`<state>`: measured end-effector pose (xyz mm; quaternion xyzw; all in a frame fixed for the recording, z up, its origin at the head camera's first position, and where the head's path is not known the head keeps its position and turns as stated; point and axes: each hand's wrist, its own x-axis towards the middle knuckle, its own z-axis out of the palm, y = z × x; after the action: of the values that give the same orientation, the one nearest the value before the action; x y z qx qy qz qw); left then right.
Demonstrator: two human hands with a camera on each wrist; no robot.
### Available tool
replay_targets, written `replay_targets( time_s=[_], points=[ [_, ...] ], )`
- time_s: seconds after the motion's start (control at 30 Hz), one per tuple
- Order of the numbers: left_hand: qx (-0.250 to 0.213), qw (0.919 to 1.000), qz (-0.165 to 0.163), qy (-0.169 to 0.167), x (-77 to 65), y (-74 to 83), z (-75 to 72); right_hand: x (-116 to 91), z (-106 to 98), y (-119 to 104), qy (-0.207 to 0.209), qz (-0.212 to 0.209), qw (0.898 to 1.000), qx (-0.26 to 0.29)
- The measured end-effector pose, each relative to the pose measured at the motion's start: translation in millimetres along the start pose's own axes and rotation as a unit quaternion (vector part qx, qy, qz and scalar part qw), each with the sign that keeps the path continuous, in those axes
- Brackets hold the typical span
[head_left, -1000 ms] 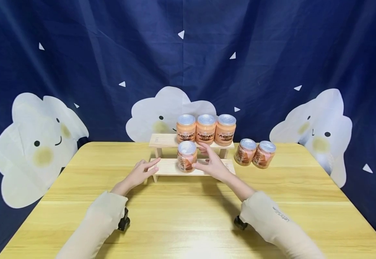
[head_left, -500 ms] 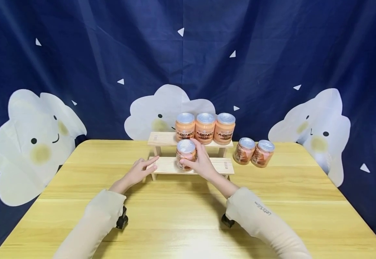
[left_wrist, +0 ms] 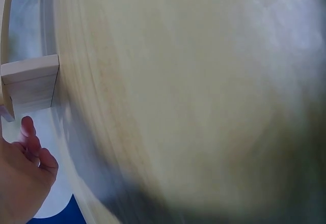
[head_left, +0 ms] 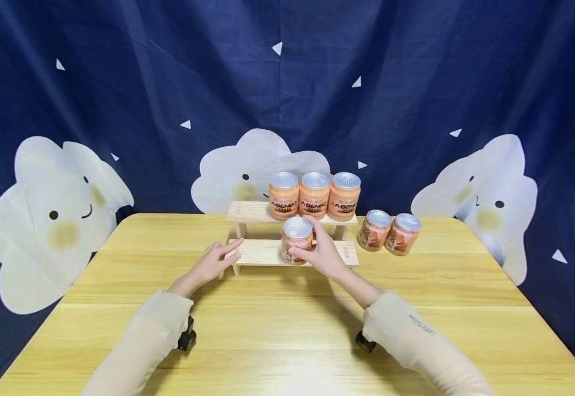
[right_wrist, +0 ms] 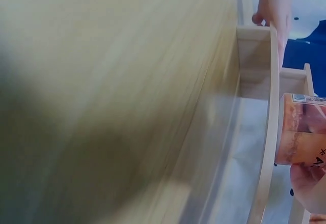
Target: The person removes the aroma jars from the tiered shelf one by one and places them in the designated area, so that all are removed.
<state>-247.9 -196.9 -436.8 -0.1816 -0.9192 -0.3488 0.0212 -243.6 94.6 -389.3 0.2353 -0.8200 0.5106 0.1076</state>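
In the head view, a jar (head_left: 289,242) with a silvery lid and a pink-orange label stands upright on the lower step of a small wooden shelf (head_left: 257,253). My right hand (head_left: 326,256) grips this jar from its right side, thumb in front. The right wrist view has the jar (right_wrist: 295,132) at its edge, the right thumb (right_wrist: 307,186) against it. Index finger extended, my left hand (head_left: 211,264) touches the left end of the lower step. It appears beside the shelf's leg (left_wrist: 33,84) in the left wrist view too.
Three orange jars (head_left: 314,197) stand in a row on the upper step, toward its right. Two more jars (head_left: 373,233) stand side by side on the wooden table (head_left: 277,319), right of the shelf. Behind hangs a dark blue curtain (head_left: 208,66) with cloud faces.
My right hand has closed round the jar on the lower step, and the jar has shifted a little to the right. My left hand has stayed at the step's end.
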Motion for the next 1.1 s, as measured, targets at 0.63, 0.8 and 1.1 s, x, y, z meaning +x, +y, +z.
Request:
replay_targets(
  time_s=[0.63,0.8,1.1],
  points=[
    [0.004,1.0,-0.003,-0.005,-1.8,-0.1,-3.8,-37,-61,5,0.032,0.053,0.998,-0.022],
    [0.005,1.0,-0.003,-0.007,0.1,1.4,-2.3,-48,-83,7,0.06,0.063,0.995,-0.055],
    [0.007,1.0,-0.001,-0.003,-0.7,-2.8,-1.9,-62,-122,26,0.1,0.072,0.989,-0.083]
  ],
)
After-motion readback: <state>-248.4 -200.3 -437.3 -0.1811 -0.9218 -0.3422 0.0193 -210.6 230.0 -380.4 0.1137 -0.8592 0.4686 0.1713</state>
